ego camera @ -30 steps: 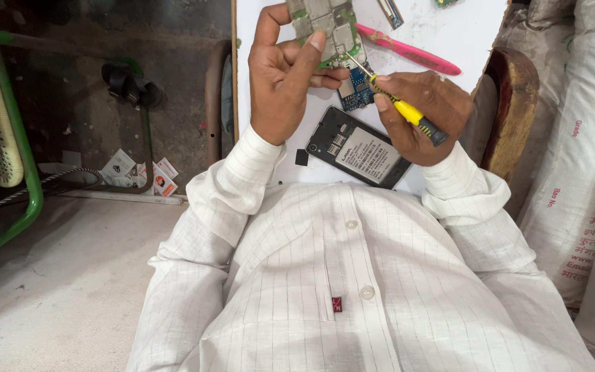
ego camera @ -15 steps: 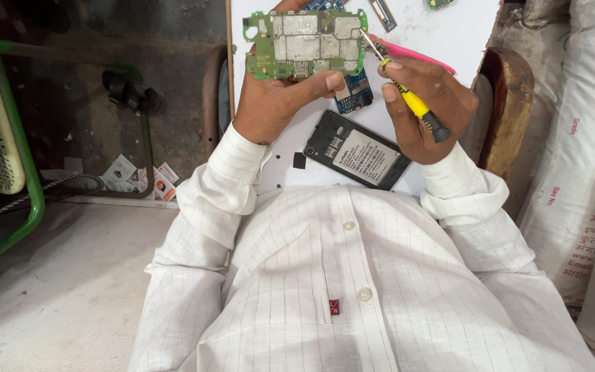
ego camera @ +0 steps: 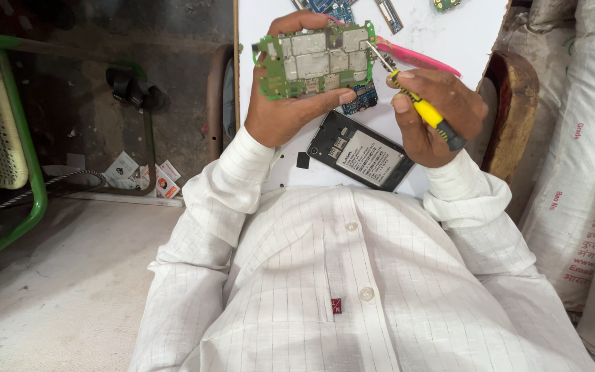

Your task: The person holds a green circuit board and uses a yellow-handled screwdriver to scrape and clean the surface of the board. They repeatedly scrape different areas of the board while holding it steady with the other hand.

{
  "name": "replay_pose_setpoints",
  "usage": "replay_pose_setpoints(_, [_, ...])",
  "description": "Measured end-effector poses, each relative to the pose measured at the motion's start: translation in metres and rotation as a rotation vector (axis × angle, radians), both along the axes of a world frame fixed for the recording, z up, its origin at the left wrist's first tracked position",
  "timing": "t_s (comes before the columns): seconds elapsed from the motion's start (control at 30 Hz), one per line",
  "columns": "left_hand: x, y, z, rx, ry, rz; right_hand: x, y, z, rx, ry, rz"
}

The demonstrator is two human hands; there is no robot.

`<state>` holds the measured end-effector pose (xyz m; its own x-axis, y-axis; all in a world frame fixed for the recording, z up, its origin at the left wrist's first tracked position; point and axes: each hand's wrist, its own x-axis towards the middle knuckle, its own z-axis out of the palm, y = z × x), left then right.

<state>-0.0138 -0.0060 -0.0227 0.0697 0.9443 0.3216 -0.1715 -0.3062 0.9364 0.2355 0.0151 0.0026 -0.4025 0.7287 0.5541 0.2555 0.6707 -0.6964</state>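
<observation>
Above the desk [ego camera: 449, 34], my left hand [ego camera: 287, 110] clamps the circuit board [ego camera: 317, 60], long axis left-right; my right hand [ego camera: 435, 114] grips the screwdriver [ego camera: 414, 103], tip pointing up-left to it.

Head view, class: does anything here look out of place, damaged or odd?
Yes. The black phone on the white board lies open, its back cover off. Its green circuit board is out, in the left hand.

The top edge cuts off small circuit boards [ego camera: 325, 7]; the left hand [ego camera: 287, 103] hides the green circuit board's [ego camera: 315, 62] underside.
</observation>
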Motion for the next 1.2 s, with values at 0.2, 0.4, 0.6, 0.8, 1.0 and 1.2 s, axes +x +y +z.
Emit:
replay_pose_setpoints(0.2, [0.0041, -0.0046, 0.0008, -0.031, 0.048, 0.009, 0.0004, 0.0004, -0.0012, 0.070, -0.017, 0.040])
replay_pose_setpoints(0.4, [0.0053, -0.0059, 0.0016, -0.044, 0.064, 0.019, 0.0004, 0.0014, -0.0006, 0.092, -0.065, 0.075])
replay_pose_setpoints(0.6, [0.0042, -0.0045, 0.0005, -0.008, 0.120, 0.035, -0.0028, 0.0026, -0.0024, 0.134, -0.081, 0.108])
replay_pose_setpoints(0.8, [0.0049, -0.0058, -0.0009, -0.019, 0.149, 0.042, -0.0054, 0.0018, -0.0033, 0.108, -0.064, 0.131])
replay_pose_setpoints(1.0, [0.0057, -0.0055, -0.0012, -0.049, 0.059, 0.023, -0.0063, 0.0025, -0.0022, 0.130, -0.081, 0.147])
replay_pose_setpoints(1.2, [0.0030, -0.0039, 0.0008, -0.036, 0.005, 0.012, -0.0087, 0.0027, -0.0024, 0.110, -0.030, 0.157])
